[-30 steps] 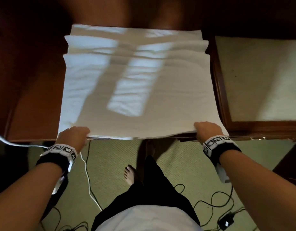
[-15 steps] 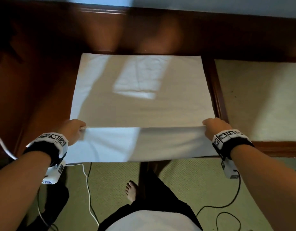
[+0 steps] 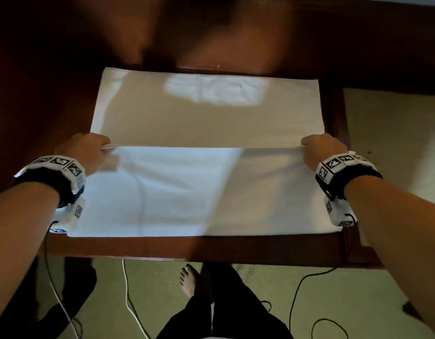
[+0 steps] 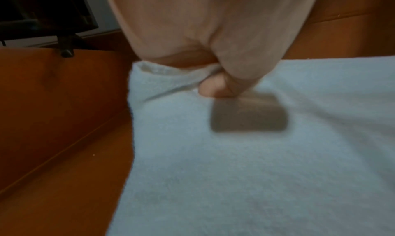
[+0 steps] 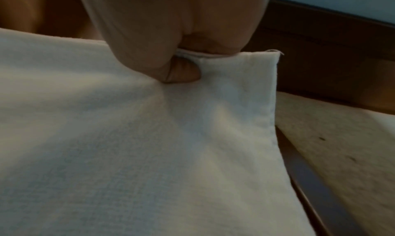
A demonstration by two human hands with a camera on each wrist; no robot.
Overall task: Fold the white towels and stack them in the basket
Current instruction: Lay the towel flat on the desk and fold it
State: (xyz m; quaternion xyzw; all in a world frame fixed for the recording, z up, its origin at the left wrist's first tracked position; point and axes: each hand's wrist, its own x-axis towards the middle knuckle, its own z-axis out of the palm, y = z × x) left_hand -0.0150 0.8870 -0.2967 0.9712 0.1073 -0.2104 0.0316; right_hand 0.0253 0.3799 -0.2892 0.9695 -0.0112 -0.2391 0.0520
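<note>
Surroundings: a dark wooden surface (image 3: 52, 99) carries the work. To its right lies a pale beige panel (image 3: 395, 143) inside a wooden frame. Below the near edge, green carpet (image 3: 157, 289) holds a white cable (image 3: 128, 297) and black cables (image 3: 294, 297); a bare foot (image 3: 188, 280) and dark trouser legs stand there. Both wrists wear black bands with printed marker blocks. Nothing rests on the cloth.

Task item: one white towel (image 3: 206, 118) lies spread on the surface, its long axis running left to right. The near portion is lifted and drawn taut between the two hands, its raised hem parallel to the near edge of the surface, while the far portion lies flat. A grey label (image 4: 248, 114) shows near the left corner.

Left hand (image 3: 85, 152): clamped on the hem at the left corner, thumb on top. Right hand (image 3: 320, 149): clamped on the hem at the right corner, likewise.
</note>
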